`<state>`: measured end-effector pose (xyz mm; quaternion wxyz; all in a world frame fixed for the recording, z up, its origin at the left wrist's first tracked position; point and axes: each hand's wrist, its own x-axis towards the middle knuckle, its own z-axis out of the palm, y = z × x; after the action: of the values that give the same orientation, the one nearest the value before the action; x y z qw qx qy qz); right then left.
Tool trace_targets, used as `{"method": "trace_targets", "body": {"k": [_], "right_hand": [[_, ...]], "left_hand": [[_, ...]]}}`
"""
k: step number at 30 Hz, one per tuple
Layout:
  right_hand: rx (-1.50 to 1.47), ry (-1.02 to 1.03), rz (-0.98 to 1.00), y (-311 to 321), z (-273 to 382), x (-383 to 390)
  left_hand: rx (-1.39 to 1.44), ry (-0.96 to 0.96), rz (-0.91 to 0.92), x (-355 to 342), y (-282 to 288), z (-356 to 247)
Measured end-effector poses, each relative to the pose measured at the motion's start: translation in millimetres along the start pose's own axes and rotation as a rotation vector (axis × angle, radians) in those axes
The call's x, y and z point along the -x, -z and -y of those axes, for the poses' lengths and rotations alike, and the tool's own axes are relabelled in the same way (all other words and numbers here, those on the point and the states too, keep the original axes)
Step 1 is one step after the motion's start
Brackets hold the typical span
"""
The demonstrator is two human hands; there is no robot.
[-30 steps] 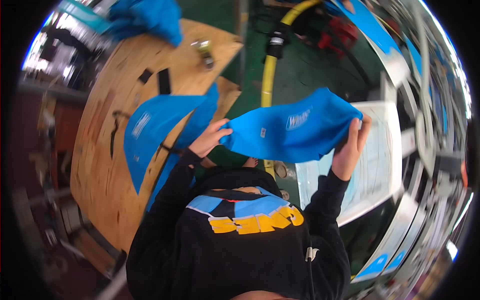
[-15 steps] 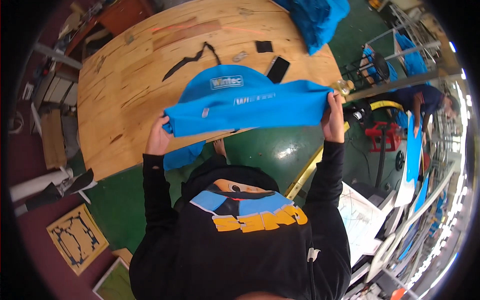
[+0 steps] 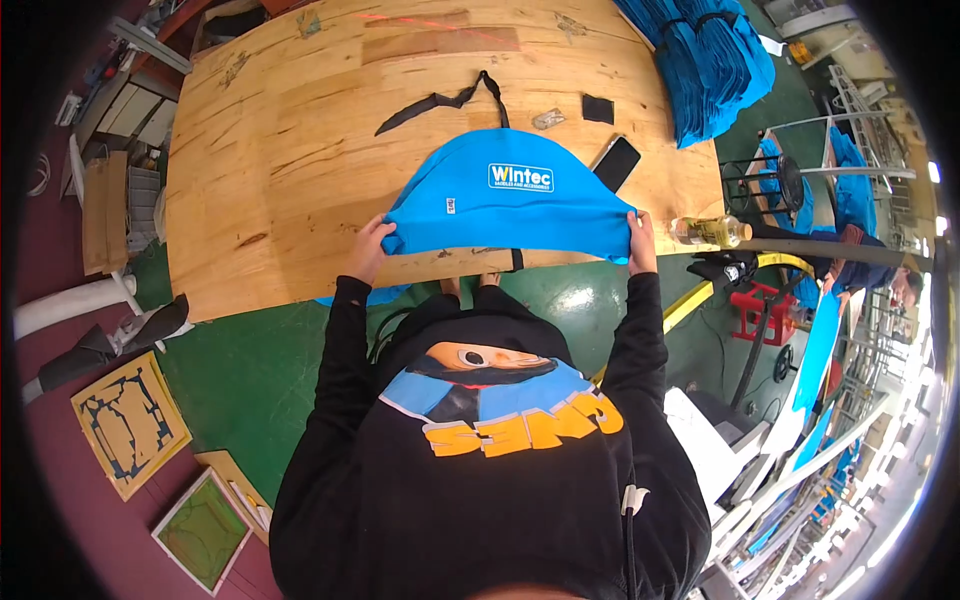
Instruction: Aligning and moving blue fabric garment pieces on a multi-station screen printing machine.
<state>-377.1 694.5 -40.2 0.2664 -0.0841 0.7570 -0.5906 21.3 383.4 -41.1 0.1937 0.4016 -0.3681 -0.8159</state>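
A half-moon blue fabric panel [image 3: 450, 175] with a white printed logo and a small white mark spreads over the near part of the wooden table [image 3: 270, 150]. My left hand [image 3: 371, 247] pinches its lower left corner. At the opposite corner, my right hand [image 3: 642, 243] grips the edge with thumb and fingers. The straight lower edge is pulled fairly taut between them. From under the curved top runs a black strap [image 3: 430, 103], bent and lying on the wood; a black end also shows below the panel. Whether another layer lies underneath is hidden.
Right of the panel are a phone [image 3: 616, 163], a black square [image 3: 598, 109], a small clear packet [image 3: 548, 119] and a bottle [image 3: 710, 232] lying on its side. A blue fabric pile [image 3: 700, 70] hangs over the far right corner. A co-worker's sleeve [image 3: 868, 262] shows at the right.
Both hands have lowered the held panel onto the similar blue one on the table, which is now covered. The raised, folded-looking fabric has become flat, its logo fully showing. My view has shifted.
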Motion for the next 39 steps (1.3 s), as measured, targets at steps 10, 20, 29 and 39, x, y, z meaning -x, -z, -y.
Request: {"method": "trace_targets", "body": {"k": [10,20,29,39], "right_hand": [[-0.260,0.102,0.133,-27.3,98.5,-27.0],[-0.196,0.043,0.168,-14.4,79.2,-5.0],[0.277,-0.050,0.132,-2.1,-25.4,-26.6],[0.477,-0.001,0.299,29.8,-6.9,-13.5]], "left_hand": [[0.097,-0.089,0.051,-4.0,-46.4,-72.8],[0.120,-0.157,-0.052,7.3,-26.4,-41.1],[-0.161,-0.046,-0.183,-6.2,33.3,33.1],[-0.480,-0.118,-0.239,14.2,38.7,34.2]]}}
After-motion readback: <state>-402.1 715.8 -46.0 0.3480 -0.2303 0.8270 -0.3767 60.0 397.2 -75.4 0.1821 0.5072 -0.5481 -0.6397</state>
